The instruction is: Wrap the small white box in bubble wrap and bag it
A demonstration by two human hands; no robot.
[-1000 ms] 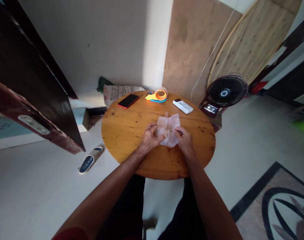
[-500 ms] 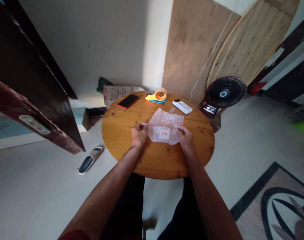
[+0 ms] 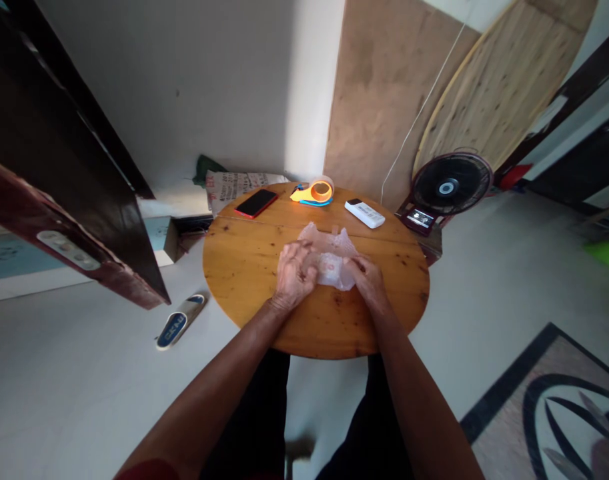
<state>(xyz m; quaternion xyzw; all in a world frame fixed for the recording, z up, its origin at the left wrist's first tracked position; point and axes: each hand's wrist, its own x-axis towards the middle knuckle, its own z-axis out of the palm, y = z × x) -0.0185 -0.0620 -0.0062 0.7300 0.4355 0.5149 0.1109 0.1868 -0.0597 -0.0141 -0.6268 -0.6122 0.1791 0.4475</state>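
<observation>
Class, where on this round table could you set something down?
Free: between the left hand and the left rim of the table; between the right hand and the right rim. Crowded: the centre, around the bubble wrap.

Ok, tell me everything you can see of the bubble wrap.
The bubble wrap looks like dimpled plastic, see-through with a pinkish-white tint, crumpled and partly folded. Its near part covers a pale item with a red mark; its far part spreads out with uneven edges. It lies on the round wooden table, near the middle. The left hand touches its left end; the right hand pinches its right side.
</observation>
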